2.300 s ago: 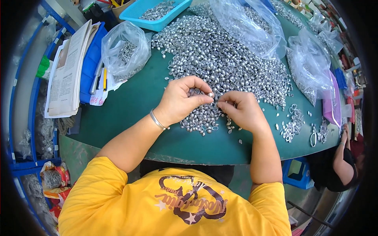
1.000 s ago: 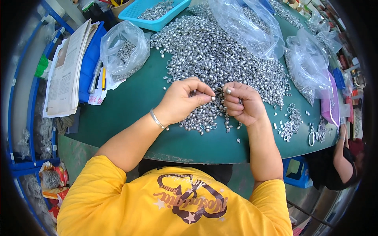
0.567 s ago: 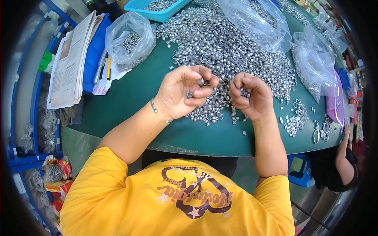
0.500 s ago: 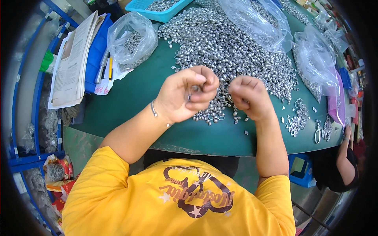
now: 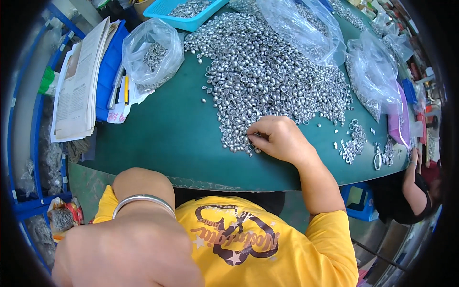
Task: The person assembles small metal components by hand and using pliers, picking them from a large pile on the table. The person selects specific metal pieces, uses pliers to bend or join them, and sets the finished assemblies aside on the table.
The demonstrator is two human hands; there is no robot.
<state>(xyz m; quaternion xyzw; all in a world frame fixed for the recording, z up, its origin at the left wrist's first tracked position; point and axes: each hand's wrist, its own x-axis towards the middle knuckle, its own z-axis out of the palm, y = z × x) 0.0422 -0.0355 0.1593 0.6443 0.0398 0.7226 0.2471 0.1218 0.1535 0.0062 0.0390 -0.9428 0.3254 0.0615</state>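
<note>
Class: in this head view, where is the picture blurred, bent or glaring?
Head view: left hand looms close and soft at the lower edge; table rim bows with fisheye curve; corners go black; bags and metal pile glint, while right hand stays sharp.

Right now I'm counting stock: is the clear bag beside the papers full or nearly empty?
Nearly empty: the clear bag holds only a small clump of silver pieces.

Silver metal pieces (image 5: 267, 81) lie heaped on a dark green table (image 5: 167, 138) beneath the right hand (image 5: 279, 138); yellow shirt (image 5: 248, 248) below.
</note>
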